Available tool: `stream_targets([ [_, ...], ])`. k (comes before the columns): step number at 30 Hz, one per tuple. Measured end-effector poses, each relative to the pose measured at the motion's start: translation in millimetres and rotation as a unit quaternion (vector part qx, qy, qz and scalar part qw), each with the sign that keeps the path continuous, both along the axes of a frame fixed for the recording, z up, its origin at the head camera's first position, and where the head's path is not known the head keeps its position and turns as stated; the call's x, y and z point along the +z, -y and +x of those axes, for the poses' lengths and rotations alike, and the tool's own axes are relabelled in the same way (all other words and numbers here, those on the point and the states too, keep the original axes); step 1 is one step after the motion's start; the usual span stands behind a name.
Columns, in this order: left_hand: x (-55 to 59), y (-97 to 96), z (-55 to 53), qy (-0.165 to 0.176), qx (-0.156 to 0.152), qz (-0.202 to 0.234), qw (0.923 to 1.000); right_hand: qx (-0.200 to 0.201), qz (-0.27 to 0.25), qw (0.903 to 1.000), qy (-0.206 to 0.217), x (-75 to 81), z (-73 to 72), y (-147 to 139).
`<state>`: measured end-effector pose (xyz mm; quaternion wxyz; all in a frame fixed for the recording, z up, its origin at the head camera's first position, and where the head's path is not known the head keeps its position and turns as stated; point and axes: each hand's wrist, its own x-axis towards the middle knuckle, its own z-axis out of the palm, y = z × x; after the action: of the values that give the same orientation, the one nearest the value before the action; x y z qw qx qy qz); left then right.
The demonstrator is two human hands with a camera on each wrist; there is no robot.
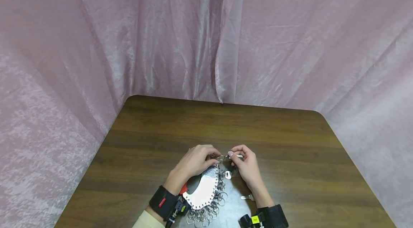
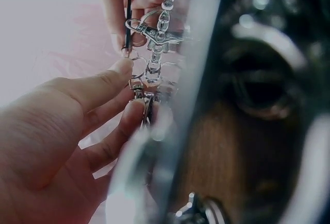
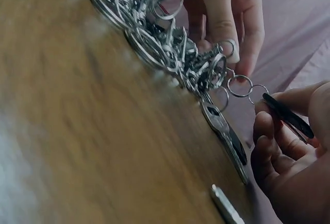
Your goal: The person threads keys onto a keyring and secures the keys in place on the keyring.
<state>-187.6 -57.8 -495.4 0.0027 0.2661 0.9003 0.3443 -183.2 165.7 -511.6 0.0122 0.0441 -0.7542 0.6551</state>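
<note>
A shiny curved metal plate (image 1: 204, 186) lies on the table, with many swivel clasps and split rings (image 3: 154, 28) hanging along its edge. My left hand (image 1: 196, 160) is at the plate's far end, its thumb and fingertips pinching a clasp with a small ring (image 2: 137, 86). To its right, my right hand (image 1: 247, 167) pinches a key with a dark head (image 3: 287, 115) between thumb and fingers. Small linked rings (image 3: 240, 86) span the gap between both hands. Another key (image 3: 219, 123) hangs from the ring cluster.
A loose key (image 1: 247, 197) lies on the brown wooden table (image 1: 290, 142) near my right wrist. A white tag (image 1: 228, 175) sits by the rings. Something red (image 1: 183, 188) shows beside the plate under my left wrist. Pink curtains (image 1: 180, 34) hang behind the table.
</note>
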Motion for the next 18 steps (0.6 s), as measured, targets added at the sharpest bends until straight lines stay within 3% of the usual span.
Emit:
stream_targets([
  [5, 1.1, -0.3, 1.0, 0.009, 0.0, 0.007, 0.9999, -0.029, 0.097, 0.9944, -0.031, -1.5, -2.0, -6],
  [10, 0.9, -1.2, 0.9, 0.02, 0.007, 0.009, 0.9997, -0.058, 0.202, 0.9761, -0.056, -0.9, -1.9, -10],
  [18, 1.4, -1.5, 0.2, 0.031, 0.01, 0.006, 0.9995, -0.027, 0.271, 0.9595, -0.072, -5.0, -4.8, -12],
])
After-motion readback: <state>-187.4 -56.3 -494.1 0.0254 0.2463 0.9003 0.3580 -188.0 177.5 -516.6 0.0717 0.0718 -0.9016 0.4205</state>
